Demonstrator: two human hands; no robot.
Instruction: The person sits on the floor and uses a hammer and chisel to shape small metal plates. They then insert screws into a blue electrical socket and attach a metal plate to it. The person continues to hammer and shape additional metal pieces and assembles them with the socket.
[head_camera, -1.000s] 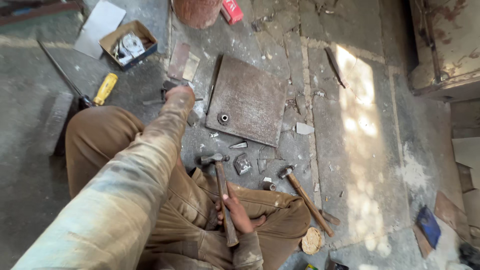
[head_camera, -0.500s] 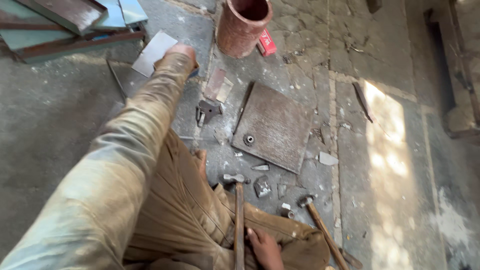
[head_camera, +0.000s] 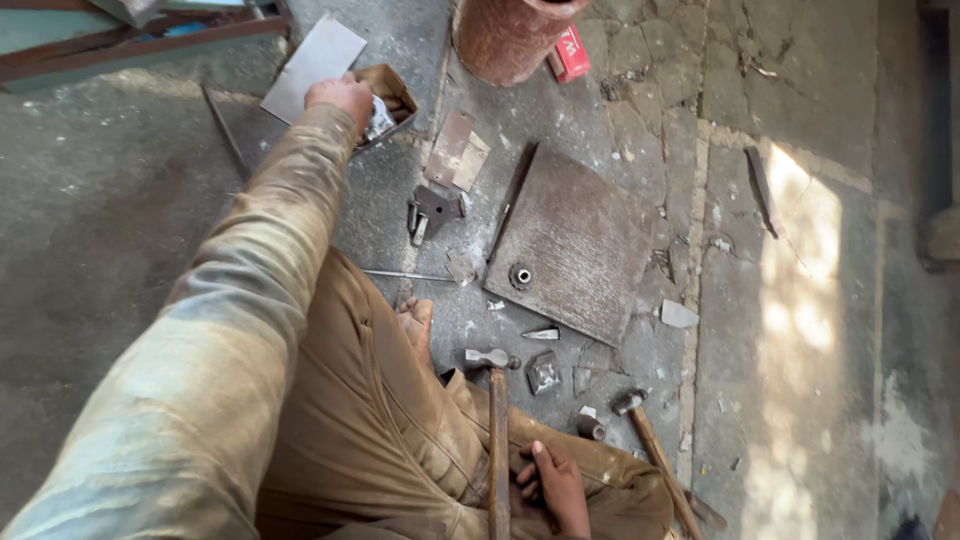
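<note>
Reaching far to the left, the left hand (head_camera: 342, 97) is sunk into a small open cardboard box (head_camera: 392, 85) of shiny metal bits (head_camera: 378, 117), its fingers curled down among them; whether they have closed on a piece cannot be told, since the back of the hand hides them. Nearer, the right hand (head_camera: 555, 487) rests on the person's lap with fingers loosely wrapped round the wooden handle of a hammer (head_camera: 496, 420), whose head lies on the floor just beside a bare foot (head_camera: 417, 325). A rusty square plate (head_camera: 575, 240) lies to the right, with a second hammer (head_camera: 650, 450) and sharp offcuts scattered near it. With the arm so stretched, the box looks likely to tip or slide if pulled, and the jagged scraps could cut fingers or foot.
</note>
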